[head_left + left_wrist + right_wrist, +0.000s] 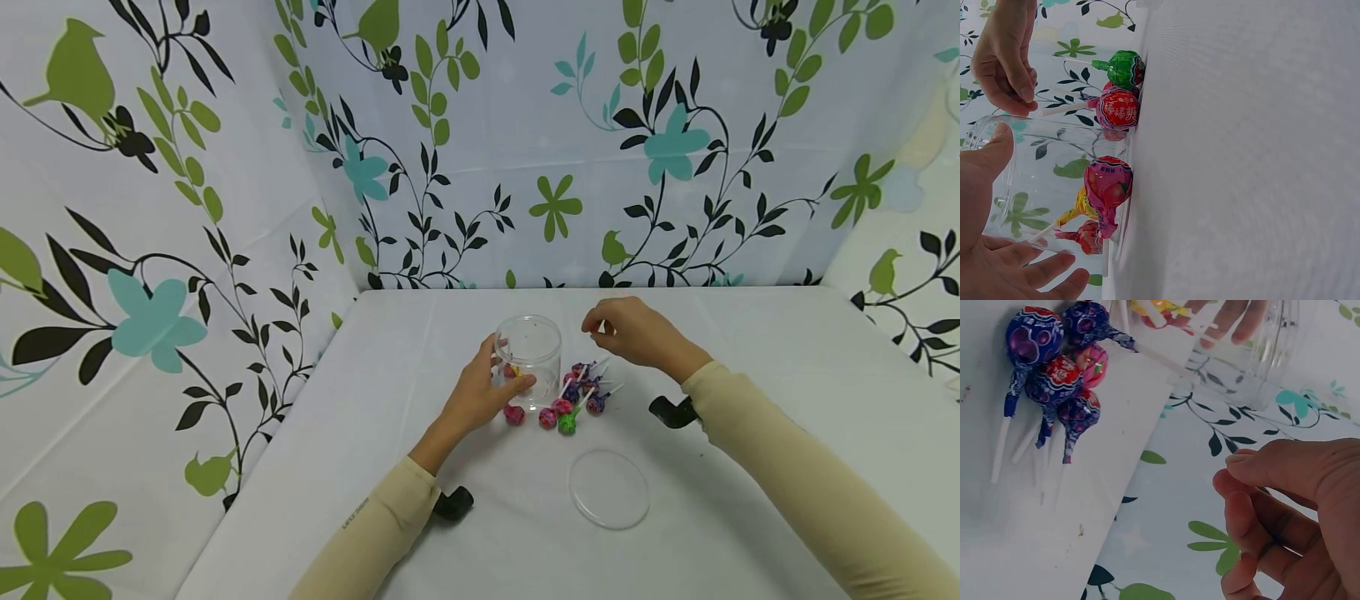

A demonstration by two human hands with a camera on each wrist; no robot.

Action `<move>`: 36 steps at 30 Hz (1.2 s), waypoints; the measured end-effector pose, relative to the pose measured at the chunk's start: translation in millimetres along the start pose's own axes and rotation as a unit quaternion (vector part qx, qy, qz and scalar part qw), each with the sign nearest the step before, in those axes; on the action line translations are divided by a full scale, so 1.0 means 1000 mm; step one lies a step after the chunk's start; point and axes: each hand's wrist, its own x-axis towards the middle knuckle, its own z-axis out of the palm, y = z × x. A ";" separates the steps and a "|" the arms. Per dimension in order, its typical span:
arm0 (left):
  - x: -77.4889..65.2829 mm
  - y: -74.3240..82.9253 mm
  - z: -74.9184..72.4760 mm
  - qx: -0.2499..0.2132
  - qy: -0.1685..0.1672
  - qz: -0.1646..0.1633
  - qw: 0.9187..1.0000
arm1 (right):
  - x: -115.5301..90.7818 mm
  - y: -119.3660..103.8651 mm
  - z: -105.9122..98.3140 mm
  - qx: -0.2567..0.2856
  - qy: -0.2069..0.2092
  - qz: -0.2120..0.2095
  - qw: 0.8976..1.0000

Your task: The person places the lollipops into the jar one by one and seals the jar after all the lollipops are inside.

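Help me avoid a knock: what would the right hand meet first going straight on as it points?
Probably the clear jar; depth is unclear, though, so the right hand might pass above or behind it.

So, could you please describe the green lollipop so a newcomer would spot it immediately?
On the white table, find the clear jar. Beside it lie the wrapped lollipops; the green lollipop is at the group's near edge, the only one wrapped in green.
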 end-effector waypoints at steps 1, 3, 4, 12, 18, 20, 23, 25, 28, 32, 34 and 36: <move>0.000 0.000 0.000 0.001 -0.001 0.000 1.000 | 0.000 0.002 0.003 0.004 -0.003 0.005 1.000; -0.001 0.000 0.000 0.001 -0.001 -0.001 1.000 | 0.000 0.007 0.008 0.010 -0.008 0.012 1.000; -0.001 0.000 -0.001 0.002 -0.002 -0.002 1.000 | 0.000 0.010 0.011 0.013 -0.012 0.015 1.000; 0.000 -0.001 0.001 0.011 0.003 -0.012 1.000 | 0.000 0.026 0.027 0.024 -0.043 0.023 0.999; 0.000 -0.001 0.001 0.013 0.003 -0.012 1.000 | -0.003 0.035 0.037 0.021 -0.067 0.031 0.997; 0.000 -0.001 0.002 0.013 0.003 -0.011 1.000 | -0.003 0.037 0.039 0.021 -0.079 0.039 0.996; 0.000 0.000 0.001 0.009 0.004 -0.006 1.000 | -0.004 0.040 0.042 0.017 -0.095 0.044 0.994; 0.000 0.000 0.001 0.007 0.003 -0.003 1.000 | -0.003 0.042 0.045 0.015 -0.101 0.047 0.994; 0.000 0.000 0.000 0.005 0.002 -0.002 1.000 | -0.004 0.044 0.048 0.016 -0.106 0.051 0.993; 0.000 -0.002 0.001 0.004 0.001 -0.001 1.000 | -0.006 0.044 0.052 0.017 -0.112 0.058 0.992; 0.001 -0.003 0.001 0.004 0.001 0.001 1.000 | -0.007 0.045 0.054 0.017 -0.115 0.058 0.992; 0.000 -0.003 0.001 0.004 0.002 0.002 1.000 | -0.007 0.045 0.055 0.015 -0.114 0.058 0.992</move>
